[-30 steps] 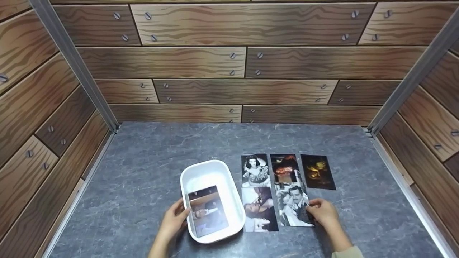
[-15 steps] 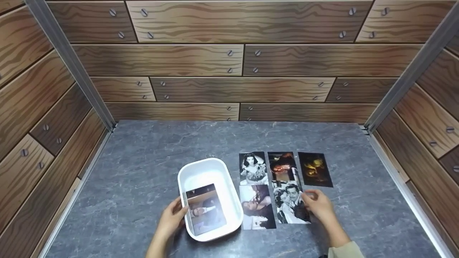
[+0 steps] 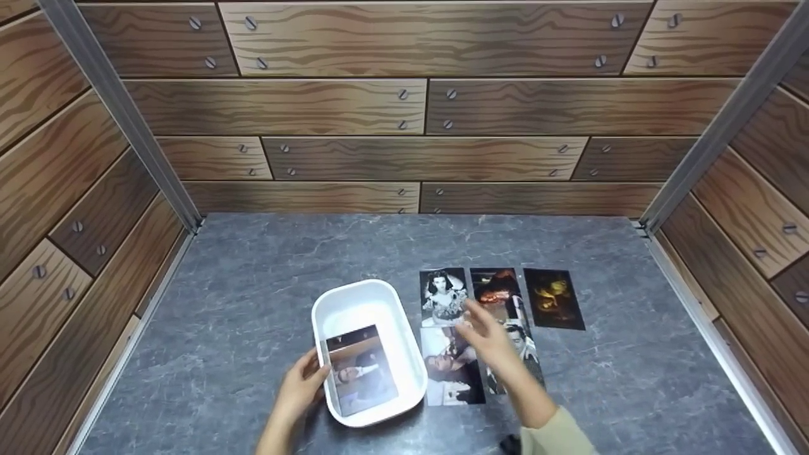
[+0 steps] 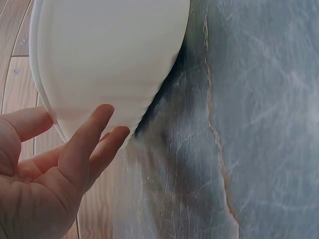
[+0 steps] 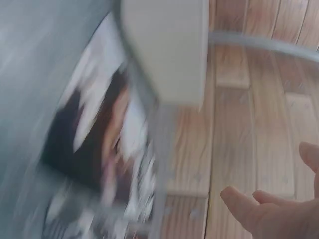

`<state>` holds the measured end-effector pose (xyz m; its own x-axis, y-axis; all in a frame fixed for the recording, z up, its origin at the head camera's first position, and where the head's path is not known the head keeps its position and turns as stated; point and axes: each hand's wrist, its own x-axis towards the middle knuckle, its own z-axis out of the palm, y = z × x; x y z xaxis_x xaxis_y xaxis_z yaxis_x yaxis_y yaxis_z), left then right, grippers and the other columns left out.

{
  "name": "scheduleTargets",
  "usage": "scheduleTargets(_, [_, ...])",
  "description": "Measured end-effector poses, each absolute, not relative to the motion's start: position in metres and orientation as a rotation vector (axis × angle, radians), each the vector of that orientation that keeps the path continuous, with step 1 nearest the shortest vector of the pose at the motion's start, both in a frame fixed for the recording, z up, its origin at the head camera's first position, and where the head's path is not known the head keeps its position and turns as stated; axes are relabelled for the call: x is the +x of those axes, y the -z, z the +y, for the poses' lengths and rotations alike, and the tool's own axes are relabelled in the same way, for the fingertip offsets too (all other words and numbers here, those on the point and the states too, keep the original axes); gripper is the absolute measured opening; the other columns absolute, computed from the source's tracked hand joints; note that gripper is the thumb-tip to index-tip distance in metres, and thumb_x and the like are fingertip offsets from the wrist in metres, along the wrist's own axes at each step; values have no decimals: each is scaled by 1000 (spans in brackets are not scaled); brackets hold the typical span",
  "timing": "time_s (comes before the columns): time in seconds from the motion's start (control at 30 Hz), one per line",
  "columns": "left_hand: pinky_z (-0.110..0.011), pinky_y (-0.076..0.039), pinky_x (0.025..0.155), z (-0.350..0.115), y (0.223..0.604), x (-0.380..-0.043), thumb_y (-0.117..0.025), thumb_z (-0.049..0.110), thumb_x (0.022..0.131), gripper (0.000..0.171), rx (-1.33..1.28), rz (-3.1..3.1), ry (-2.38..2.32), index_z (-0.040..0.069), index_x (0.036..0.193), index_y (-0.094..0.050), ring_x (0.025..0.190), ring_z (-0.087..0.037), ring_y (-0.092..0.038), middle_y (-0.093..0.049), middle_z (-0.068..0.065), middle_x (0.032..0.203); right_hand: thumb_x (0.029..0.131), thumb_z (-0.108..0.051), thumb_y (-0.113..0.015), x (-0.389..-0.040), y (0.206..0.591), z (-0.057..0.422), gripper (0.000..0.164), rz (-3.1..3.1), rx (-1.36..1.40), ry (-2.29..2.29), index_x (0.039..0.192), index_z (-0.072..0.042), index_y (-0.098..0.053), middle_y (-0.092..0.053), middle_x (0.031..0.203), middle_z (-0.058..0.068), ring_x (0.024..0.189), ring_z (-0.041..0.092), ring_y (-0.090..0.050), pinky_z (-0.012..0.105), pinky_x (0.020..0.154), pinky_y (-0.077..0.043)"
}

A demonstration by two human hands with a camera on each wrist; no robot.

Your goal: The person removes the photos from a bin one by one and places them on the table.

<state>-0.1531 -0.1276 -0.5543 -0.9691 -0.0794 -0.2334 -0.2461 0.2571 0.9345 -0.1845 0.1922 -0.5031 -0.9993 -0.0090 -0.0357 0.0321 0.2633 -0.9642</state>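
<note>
My left hand (image 3: 298, 387) holds the white plastic tub (image 3: 355, 308) by its left rim, thumb over the edge and fingers against the outer wall (image 4: 109, 59). Inside the tub lies a colour photo (image 3: 363, 376) of a person in a suit. Over the photo prints to the tub's right hovers my right hand (image 3: 496, 347), fingers spread and holding nothing. Beneath and around it lie a black-and-white portrait (image 3: 440, 292), a colour print (image 3: 452, 379) of a reclining face and a black-and-white couple print (image 3: 529, 360), which the hand and forearm partly cover.
A dark reddish print (image 3: 496, 284) and a dark print with a yellow glow (image 3: 555, 300) lie in the back row. The grey marbled tabletop (image 3: 265, 265) is bounded by wood-patterned walls (image 3: 347, 110) with metal corner strips. A small black object (image 3: 509, 444) shows beside my right sleeve.
My right hand has let go of the black-and-white couple print's right edge and swung left over the prints, fingers opening. My left hand keeps its hold on the tub.
</note>
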Motion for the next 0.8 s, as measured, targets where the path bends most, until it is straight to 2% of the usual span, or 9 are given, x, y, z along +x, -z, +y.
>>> scheduleTargets(0.03, [-44,-58,81,-128,554,-153,-56,11,97,55,-313,2381,-1803,-11,143,-34,125,-48,-49,-44,-36,138,93,-18,-63,-184,501,184,60,2450,-13,1888,145,0,-39,-44,144,27,129,43,-48,47,105,-44])
scheduleTargets(0.1, [-43,-58,80,-127,555,-153,-56,11,97,55,-318,2391,-1791,-11,143,-35,124,-48,-50,-45,-36,138,92,-19,-65,-181,500,167,63,2383,-54,1908,146,-3,-39,-45,144,26,124,42,-53,40,92,-55])
scheduleTargets(0.23, [-43,-58,80,-127,554,-153,-56,11,97,56,-324,2396,-1784,-11,143,-34,124,-48,-50,-44,-35,139,90,-19,-67,-174,503,134,69,2246,-212,1937,147,1,-34,-38,147,28,128,44,-48,30,90,-55])
scheduleTargets(0.27, [-43,-58,80,-127,554,-152,-57,12,97,56,-322,2397,-1781,-11,143,-34,124,-48,-50,-44,-35,138,89,-20,-68,-172,504,126,70,2203,-221,1938,147,0,-34,-37,149,27,129,44,-47,31,91,-55])
scheduleTargets(0.33, [-42,-58,81,-127,554,-153,-57,12,97,56,-329,2394,-1784,-10,143,-34,125,-48,-50,-44,-35,139,89,-22,-68,-167,508,111,74,2129,-274,1936,148,3,-31,-31,152,27,136,45,-38,36,106,-44])
scheduleTargets(0.4, [-44,-58,82,-127,554,-153,-56,12,97,56,-321,2389,-1779,-11,143,-33,124,-49,-50,-44,-36,139,89,-24,-69,-163,513,98,76,2076,-280,1919,148,4,-30,-30,153,25,138,44,-35,42,110,-39])
scheduleTargets(0.6, [-45,-58,84,-129,557,-154,-58,16,97,59,-296,2356,-1819,-9,144,-33,126,-50,-48,-41,-36,141,93,-20,-65,-166,531,75,70,2071,-276,1842,144,13,-30,-33,149,32,136,48,-36,51,111,-35])
scheduleTargets(0.7, [-42,-59,81,-130,561,-153,-61,21,95,61,-281,2365,-1845,-8,143,-37,124,-48,-51,-43,-36,139,94,-22,-65,-170,538,70,72,2088,-228,1782,144,14,-29,-31,149,34,137,50,-32,54,113,-31])
scheduleTargets(0.8, [-40,-59,78,-130,562,-153,-62,19,95,59,-274,2366,-1862,-9,142,-38,123,-48,-51,-44,-36,138,93,-21,-64,-174,544,67,71,2125,-175,1737,144,14,-28,-29,148,37,137,51,-29,56,113,-29])
